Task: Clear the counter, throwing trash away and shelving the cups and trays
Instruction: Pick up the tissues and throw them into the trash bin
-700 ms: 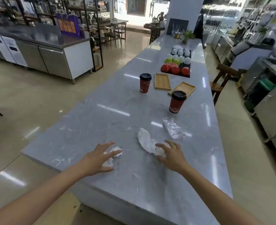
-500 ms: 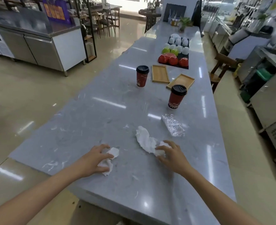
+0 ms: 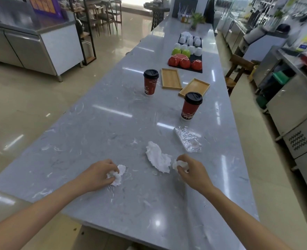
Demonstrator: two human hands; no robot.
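- The left hand [image 3: 99, 173] lies low on the grey counter [image 3: 95, 127], its fingers curled round a crumpled white tissue [image 3: 118, 175] that sticks out past the fingertips and touches the surface.
- The right hand [image 3: 190, 171] is curled too, pinching a small wad of tissue [image 3: 180, 164] at its fingertips.
- Between the two hands, nearer the right one, a larger loose napkin [image 3: 158, 157] lies flat on the counter; whether it touches the wad is hard to tell.
- Just beyond the right hand sits a crinkled clear plastic wrapper [image 3: 187, 139].
- Farther out from the right hand stands a red paper cup [image 3: 190, 107] with a black lid; a second lidded cup [image 3: 150, 82] stands ahead of the left hand, well apart from it.
- Past the cups lie two wooden trays [image 3: 171, 78], side by side, the right-hand one [image 3: 194, 87] angled.
- Beyond those, a dark mat [image 3: 199, 70] holds upturned red, green and white bowls and cups.
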